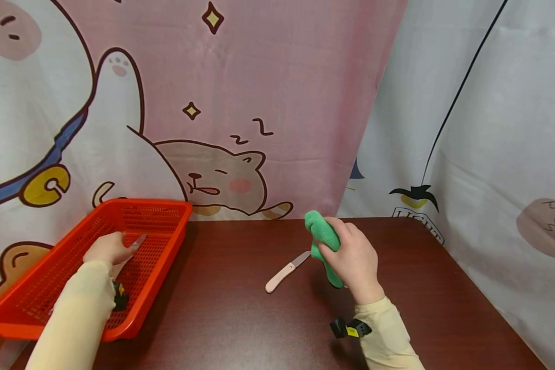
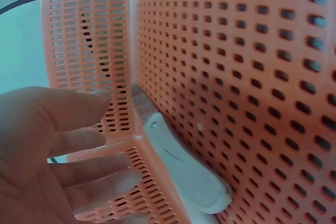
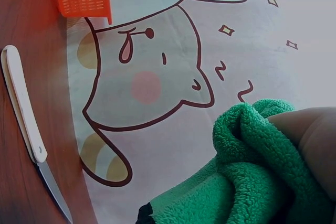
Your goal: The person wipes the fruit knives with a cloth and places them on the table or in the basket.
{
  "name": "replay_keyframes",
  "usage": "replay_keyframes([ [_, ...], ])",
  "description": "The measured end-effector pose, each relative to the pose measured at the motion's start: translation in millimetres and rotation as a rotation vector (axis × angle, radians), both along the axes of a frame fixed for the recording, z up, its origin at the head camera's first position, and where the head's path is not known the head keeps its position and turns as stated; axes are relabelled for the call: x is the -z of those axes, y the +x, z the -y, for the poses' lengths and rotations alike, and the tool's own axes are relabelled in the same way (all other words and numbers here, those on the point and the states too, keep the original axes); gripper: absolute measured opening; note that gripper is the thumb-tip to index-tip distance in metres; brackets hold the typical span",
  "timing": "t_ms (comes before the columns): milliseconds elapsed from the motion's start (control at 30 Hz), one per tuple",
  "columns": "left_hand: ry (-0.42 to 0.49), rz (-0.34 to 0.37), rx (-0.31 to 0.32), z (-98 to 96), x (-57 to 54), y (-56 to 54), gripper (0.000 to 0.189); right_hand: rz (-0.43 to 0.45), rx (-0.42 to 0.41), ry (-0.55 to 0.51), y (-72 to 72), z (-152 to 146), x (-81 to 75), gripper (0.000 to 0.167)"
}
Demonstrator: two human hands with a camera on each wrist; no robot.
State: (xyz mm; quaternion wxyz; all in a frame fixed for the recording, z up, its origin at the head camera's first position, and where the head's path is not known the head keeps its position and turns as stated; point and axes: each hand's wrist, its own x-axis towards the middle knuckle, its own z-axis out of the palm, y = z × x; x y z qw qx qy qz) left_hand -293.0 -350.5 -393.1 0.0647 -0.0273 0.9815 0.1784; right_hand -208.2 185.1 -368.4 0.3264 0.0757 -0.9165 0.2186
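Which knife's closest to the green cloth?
The tabletop knife: its blade points toward the green cloth in the right hand. The basket knife lies inside the red basket, near the left hand.

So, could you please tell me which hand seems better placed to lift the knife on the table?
Probably the left hand: it is empty in the red basket; the right hand, though nearer that knife, grips a green cloth.
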Motion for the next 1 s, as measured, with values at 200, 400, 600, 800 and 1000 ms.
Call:
replay_keyframes([
  [200, 0.015, -0.063, 0.016, 3.2, -9.0, 1.4, 0.075, 0.009, 0.005, 0.000, 0.0, -0.5, 0.4, 0.054],
  [400, 0.040, -0.127, 0.047, -6.0, -29.7, 3.6, 0.081, 0.008, 0.003, -0.002, 0.1, -0.8, 0.0, 0.054],
  [600, 0.041, -0.228, 0.114, -24.9, -57.2, 8.1, 0.079, 0.011, 0.002, -0.004, 0.6, -0.6, -0.7, 0.052],
  [800, 0.029, -0.330, 0.182, -51.9, -83.8, 13.3, 0.072, 0.010, 0.007, -0.007, 0.6, -0.9, -0.6, 0.052],
  [1000, 0.063, -0.383, 0.260, -91.7, -103.4, 25.9, 0.067, 0.011, 0.005, -0.015, 1.2, -1.1, -0.2, 0.053],
])
